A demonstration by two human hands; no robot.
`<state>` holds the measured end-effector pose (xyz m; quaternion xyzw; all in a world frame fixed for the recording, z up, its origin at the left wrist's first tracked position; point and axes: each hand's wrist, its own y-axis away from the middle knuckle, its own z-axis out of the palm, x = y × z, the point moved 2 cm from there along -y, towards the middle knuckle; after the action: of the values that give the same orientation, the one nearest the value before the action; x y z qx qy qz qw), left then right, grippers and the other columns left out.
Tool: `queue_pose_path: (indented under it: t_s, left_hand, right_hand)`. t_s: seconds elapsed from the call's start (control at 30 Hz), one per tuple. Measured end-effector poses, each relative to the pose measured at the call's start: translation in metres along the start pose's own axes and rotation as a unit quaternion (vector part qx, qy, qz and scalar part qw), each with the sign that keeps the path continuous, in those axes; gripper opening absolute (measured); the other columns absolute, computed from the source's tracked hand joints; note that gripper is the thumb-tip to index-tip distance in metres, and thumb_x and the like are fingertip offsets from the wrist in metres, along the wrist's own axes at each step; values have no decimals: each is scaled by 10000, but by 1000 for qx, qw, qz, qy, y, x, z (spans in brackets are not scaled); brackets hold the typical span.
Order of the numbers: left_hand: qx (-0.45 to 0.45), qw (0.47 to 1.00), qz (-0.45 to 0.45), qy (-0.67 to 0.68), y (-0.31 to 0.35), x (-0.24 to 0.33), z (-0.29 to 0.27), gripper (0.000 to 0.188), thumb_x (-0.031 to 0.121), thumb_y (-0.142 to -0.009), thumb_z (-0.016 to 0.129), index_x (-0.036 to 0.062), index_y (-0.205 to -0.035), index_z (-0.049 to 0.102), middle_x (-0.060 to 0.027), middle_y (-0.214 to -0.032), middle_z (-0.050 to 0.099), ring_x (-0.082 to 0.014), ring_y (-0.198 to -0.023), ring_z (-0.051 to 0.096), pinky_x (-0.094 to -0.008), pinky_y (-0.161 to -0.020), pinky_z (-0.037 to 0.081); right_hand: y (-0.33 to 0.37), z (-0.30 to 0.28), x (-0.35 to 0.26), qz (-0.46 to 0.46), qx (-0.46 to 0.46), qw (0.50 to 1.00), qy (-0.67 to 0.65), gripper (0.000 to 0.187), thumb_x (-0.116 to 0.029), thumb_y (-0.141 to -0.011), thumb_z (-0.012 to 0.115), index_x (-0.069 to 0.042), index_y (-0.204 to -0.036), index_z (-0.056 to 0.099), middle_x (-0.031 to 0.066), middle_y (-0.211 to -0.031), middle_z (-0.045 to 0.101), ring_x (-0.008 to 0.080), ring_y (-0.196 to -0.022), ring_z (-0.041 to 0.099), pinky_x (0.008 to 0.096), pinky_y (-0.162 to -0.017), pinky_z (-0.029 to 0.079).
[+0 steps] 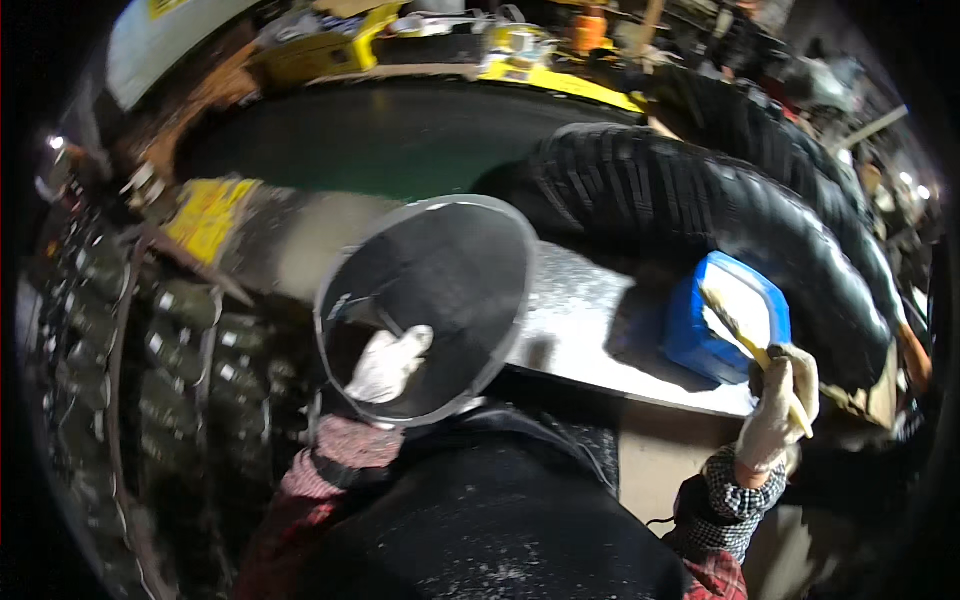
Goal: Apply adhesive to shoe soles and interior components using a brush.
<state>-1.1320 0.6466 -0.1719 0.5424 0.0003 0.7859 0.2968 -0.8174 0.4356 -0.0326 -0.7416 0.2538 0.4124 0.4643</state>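
My left hand point(390, 365), in a white glove, shows inside a wide black round piece point(450, 290) with a pale grey rim. The fingers lie together against its dark inside, and the piece leans tilted in front of my body. Part of the wrist is hidden by the rim. My right hand point(783, 405), also gloved in white, is closed round the pale yellow handle of a brush point(745, 340). The brush's far end is over a blue tub point(690, 330) with white contents. Whether the bristles touch the contents, I cannot tell.
Large black ribbed rubber rings point(690, 195) lie behind the tub. A pale, white-streaked bench top point(570, 310) runs under the tub. At the back are a yellow bin point(310, 60) and an orange container point(589, 30). Stacked dark shiny pieces point(185, 370) fill the left side.
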Motion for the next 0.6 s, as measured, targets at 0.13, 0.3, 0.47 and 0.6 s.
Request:
queue_pose_path:
  t_s: [0.13, 0.3, 0.47, 0.6]
  left_hand:
    - [-23, 997, 58, 52, 10, 4, 10, 332, 55, -938, 505, 32, -1269, 525, -60, -1164, 607, -174, -1047, 575, -311, -919, 470]
    - [43, 996, 15, -75, 12, 36, 28, 125, 171, -968, 491, 67, -1010, 547, 6, -947, 556, -104, -841, 508, -268, -759, 409]
    - [130, 981, 61, -129, 22, 44, 4, 240, 260, -984, 497, 93, -823, 557, 61, -791, 511, -50, -719, 449, -239, -647, 361]
    - [43, 994, 94, 44, -26, -35, -45, 192, 165, -975, 516, 22, -1069, 604, -11, -940, 613, -72, -865, 570, -231, -748, 478]
  right_hand:
    - [3, 112, -12, -101, -223, 967, -76, 251, 6, -830, 647, 28, -1078, 627, 118, -915, 664, 164, -797, 645, 276, -726, 518]
    - [-5, 206, -3, 38, -332, 910, -245, 200, -55, -863, 641, 38, -1040, 636, 113, -930, 673, 160, -791, 649, 248, -725, 511]
    - [15, 171, 44, 25, -339, 926, -166, 206, -114, -933, 541, 61, -957, 646, 95, -839, 663, 108, -685, 592, 232, -642, 493]
    - [0, 202, -23, 47, -241, 943, -226, 237, -151, -961, 514, 44, -1011, 639, 89, -851, 658, 108, -691, 598, 226, -634, 489]
